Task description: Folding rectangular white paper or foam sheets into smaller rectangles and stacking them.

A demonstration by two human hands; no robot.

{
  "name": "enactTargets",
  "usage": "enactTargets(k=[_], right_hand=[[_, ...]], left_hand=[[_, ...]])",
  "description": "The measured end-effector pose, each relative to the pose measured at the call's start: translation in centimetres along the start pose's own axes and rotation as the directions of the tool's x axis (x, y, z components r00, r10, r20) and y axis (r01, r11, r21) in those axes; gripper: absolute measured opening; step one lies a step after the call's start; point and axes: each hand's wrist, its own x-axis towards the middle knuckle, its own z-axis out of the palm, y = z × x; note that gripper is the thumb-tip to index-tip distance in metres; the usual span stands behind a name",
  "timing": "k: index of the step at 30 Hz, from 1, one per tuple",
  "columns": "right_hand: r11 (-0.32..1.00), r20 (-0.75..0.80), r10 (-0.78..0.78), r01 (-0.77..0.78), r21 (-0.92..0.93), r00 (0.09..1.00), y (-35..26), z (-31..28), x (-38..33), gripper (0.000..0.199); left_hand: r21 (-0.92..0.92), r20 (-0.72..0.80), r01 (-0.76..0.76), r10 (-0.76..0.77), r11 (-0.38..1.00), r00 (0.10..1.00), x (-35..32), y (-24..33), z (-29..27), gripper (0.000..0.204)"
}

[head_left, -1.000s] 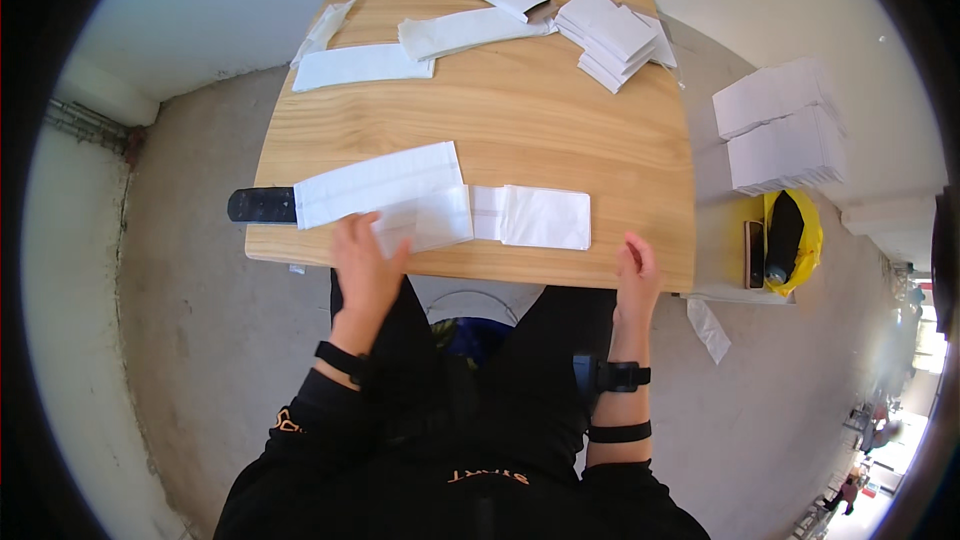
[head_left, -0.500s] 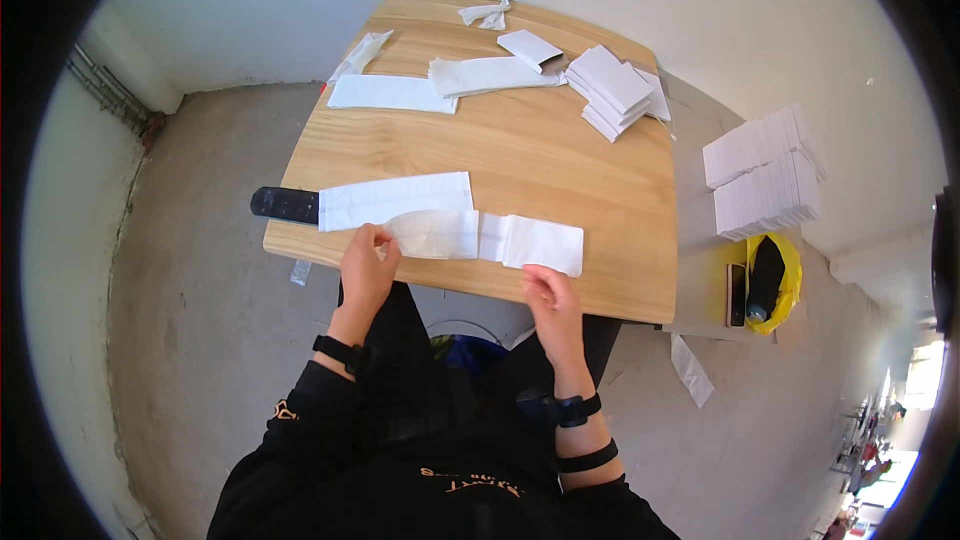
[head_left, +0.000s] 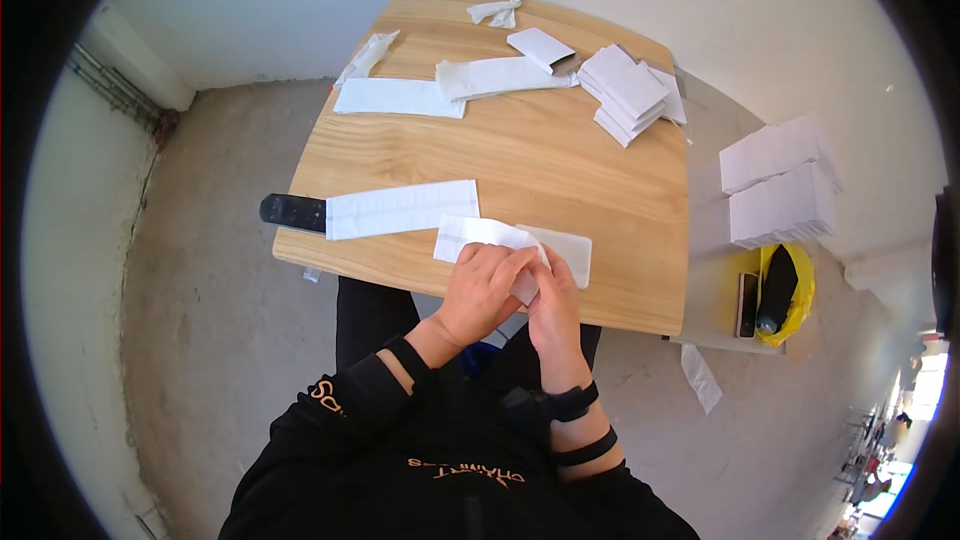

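Soft, even light fills my view, leaving the wooden surface bright, with only faint shadows near my hands, which show little blur. At far right, a bright opening blows out to white glare, its surroundings hazy. The fisheye bows the left wall and blackens the corners.
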Motion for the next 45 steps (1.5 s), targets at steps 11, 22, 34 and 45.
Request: enactTargets(k=[11, 22, 34, 45], right_hand=[[0.946, 0.060, -0.176, 0.186, -0.266, 0.983, -6.2, -5.0, 2.5, 0.039], [0.900, -0.091, -0.150, 0.098, -0.425, 0.984, -10.2, -16.4, 5.2, 0.033], [0.771, -0.279, -0.258, 0.023, -0.637, 0.925, -6.3, -20.9, 8.7, 0.046], [0.474, -0.249, -0.472, 0.006, -0.880, 0.846, -6.4, -21.1, 9.0, 0.055]], left_hand=[[0.216, -0.063, 0.400, -0.396, 0.891, 0.916, -4.5, -6.3, 2.5, 0.087], [0.169, -0.023, 0.246, -0.246, 0.954, 0.969, -3.5, -7.5, 4.7, 0.024], [0.134, 0.037, 0.195, -0.201, 0.972, 0.979, -3.7, -7.5, 6.0, 0.021], [0.161, 0.037, 0.179, -0.187, 0.971, 0.982, -3.7, -7.6, 6.0, 0.020]])
